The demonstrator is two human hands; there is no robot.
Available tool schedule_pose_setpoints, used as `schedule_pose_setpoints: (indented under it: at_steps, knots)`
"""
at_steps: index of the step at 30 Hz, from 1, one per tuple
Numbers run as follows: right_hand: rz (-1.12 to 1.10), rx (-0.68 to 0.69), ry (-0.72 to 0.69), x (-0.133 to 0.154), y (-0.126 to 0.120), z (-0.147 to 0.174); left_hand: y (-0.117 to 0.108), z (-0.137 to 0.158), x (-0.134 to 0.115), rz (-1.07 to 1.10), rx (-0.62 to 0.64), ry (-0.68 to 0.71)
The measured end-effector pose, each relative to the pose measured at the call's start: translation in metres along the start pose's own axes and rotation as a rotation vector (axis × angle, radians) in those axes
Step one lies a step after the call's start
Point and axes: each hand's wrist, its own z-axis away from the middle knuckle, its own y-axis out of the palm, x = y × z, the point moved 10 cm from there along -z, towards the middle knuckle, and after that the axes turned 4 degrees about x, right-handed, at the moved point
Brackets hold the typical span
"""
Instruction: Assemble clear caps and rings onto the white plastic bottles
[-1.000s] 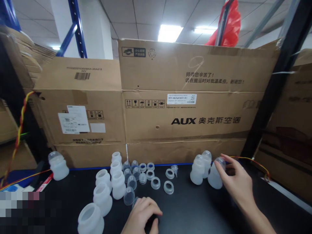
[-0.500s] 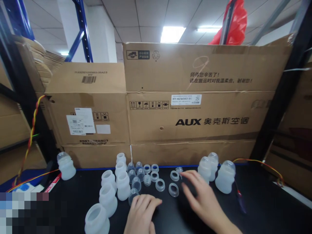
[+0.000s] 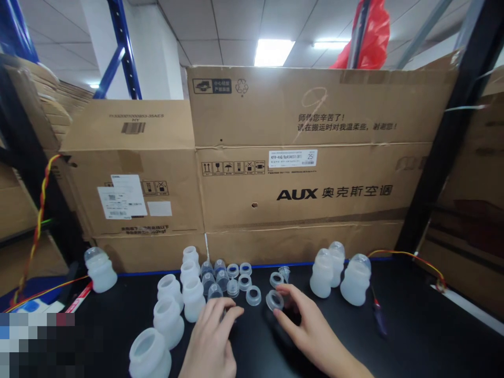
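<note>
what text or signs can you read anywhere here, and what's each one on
"AUX 奥克斯空调": large print on the right cardboard box.
"师傅您辛苦了!": upper panel of the same box; the line below it is too blurred to read in full.
"25": white label on that box; its other print is too small.
Handling pictograms: same box.
Left cardboard box: code and white labels, too small to read.

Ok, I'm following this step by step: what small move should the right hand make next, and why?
Probably lift the ring clear of the table. The right hand already has its fingertips on that ring, while the left hand rests by a clear cap.
</note>
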Motion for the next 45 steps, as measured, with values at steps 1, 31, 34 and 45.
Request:
schedule_pose_setpoints:
  at_steps: [1,31,34,45]
  knots:
    - [-0.015,0.001,-0.009,0.002,0.001,0.001,-0.005,-0.002,-0.001,-0.064,0.009,0.000]
    - [-0.138,0.034,-0.076,0.027,0.008,0.009,0.039,0.006,-0.039,0.026,0.118,0.210]
    - [-0.149,0.020,-0.086,0.025,0.007,0.008,0.039,0.006,-0.030,0.068,0.117,0.137]
    - [-0.222,0.033,-0.107,0.029,0.009,0.006,0.029,0.007,-0.006,0.326,-0.012,-0.055]
